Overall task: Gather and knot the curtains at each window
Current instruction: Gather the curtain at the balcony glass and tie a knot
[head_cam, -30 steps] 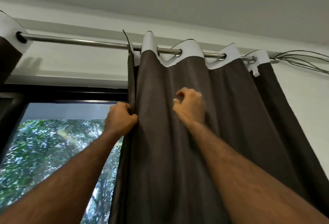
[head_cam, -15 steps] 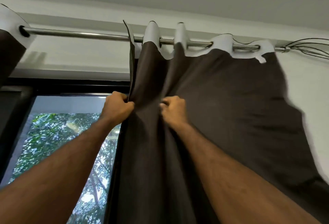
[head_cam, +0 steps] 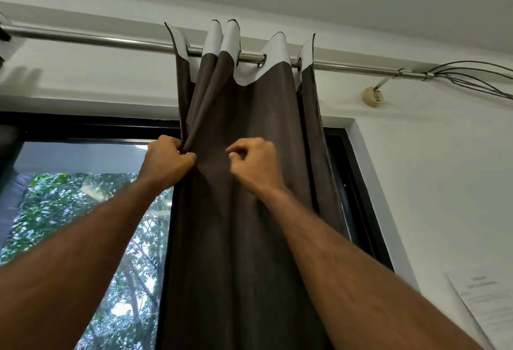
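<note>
A dark brown curtain (head_cam: 249, 238) with a white top band hangs by eyelets from a steel rod (head_cam: 83, 37), bunched into narrow folds at the right side of the window. My left hand (head_cam: 166, 160) grips the gathered left-edge folds well below the rod. My right hand (head_cam: 255, 163) is just to the right, against the curtain's front. Its fingers are curled, and no fold shows between them.
The black-framed window (head_cam: 83, 210) shows trees outside to the left of the curtain. Thin wires (head_cam: 472, 77) run along the rod's right end, above a round wall mount (head_cam: 373, 96). A sheet of paper (head_cam: 483, 302) hangs on the white wall at lower right.
The curtain's right part slid left along the rod and now hangs in tight folds. My right hand brought a fold to the left hand, then moved back right. The left hand kept its grip.
</note>
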Demonstrator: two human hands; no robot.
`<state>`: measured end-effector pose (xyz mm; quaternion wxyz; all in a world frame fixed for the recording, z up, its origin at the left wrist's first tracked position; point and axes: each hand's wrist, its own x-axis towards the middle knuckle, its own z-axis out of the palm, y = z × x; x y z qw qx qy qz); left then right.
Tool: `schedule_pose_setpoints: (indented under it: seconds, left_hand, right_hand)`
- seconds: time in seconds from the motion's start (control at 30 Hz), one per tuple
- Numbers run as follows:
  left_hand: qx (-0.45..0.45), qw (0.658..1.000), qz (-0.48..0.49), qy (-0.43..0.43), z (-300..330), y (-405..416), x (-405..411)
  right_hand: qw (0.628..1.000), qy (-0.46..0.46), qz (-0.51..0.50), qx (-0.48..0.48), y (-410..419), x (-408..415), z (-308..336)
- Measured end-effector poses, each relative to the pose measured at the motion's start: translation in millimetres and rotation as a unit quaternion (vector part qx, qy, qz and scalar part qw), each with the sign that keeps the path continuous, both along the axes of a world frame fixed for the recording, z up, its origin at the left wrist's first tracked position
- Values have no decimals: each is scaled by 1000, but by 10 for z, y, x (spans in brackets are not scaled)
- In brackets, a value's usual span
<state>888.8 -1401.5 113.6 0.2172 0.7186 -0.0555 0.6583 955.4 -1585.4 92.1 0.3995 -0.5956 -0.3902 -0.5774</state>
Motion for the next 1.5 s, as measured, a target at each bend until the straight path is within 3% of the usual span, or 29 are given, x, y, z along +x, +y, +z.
schedule_pose_setpoints:
  seconds: [0.07,0.1,0.2,0.27,0.4,0.47,0.57,0.67,0.77,0.83,0.93,0.97,1.03,1.1,1.17,1.3,1.4,1.5]
  left_hand:
    - [11,1000,11,1,-30,-21,16]
    - [14,1000,13,-1,-41,-29,22]
    - [22,1000,16,-4,-47,20,63]
    - [21,1000,19,-2,-58,53,58]
    - [38,999,32,-4,-64,56,-31]
    - [50,998,34,0,-57,33,-78]
    - [35,999,26,-23,-60,85,-103]
    - [-19,997,-35,-59,-102,280,-105]
    - [-7,998,-45,-47,-180,398,-157]
    - [6,998,-34,-44,-192,403,-187]
    - [22,999,-9,-32,-150,389,-166]
    - [22,999,-3,-29,-142,376,-157]
    - [18,999,-2,-30,-146,341,-156]
    - [16,999,-10,-35,-162,303,-147]
    - [14,999,-22,-38,-192,266,-147]
    - [24,998,-56,-29,-186,191,-161]
    - [-1,994,-85,-64,-147,209,-261]
    - [-1,992,-116,-57,-234,174,-300]
  right_hand:
    - [977,-30,-136,163,-312,74,-20]
    - [964,19,-177,196,-475,104,-23]
    - [941,251,-169,148,-798,342,-25]
    - [938,314,-104,107,-877,496,-81]
    - [973,156,-129,107,-485,361,-176]
    - [993,77,-87,33,37,19,-175]
    - [990,49,-46,-122,674,-404,-152]
    - [983,64,-60,-160,835,-478,-103]
    - [973,82,-25,-213,821,-499,-169]
    - [984,2,-8,-178,767,-516,-280]
    - [975,-185,-115,29,571,-392,-387]
    - [965,-183,-162,92,480,-380,-406]
    - [963,-58,-197,173,316,-314,-397]
    - [966,112,-143,183,200,-211,-382]
    - [967,195,-109,125,227,-134,-412]
    - [991,114,-59,-22,695,-454,-370]
    - [998,56,-10,-4,859,-688,-208]
    - [997,72,-39,-4,714,-467,-326]
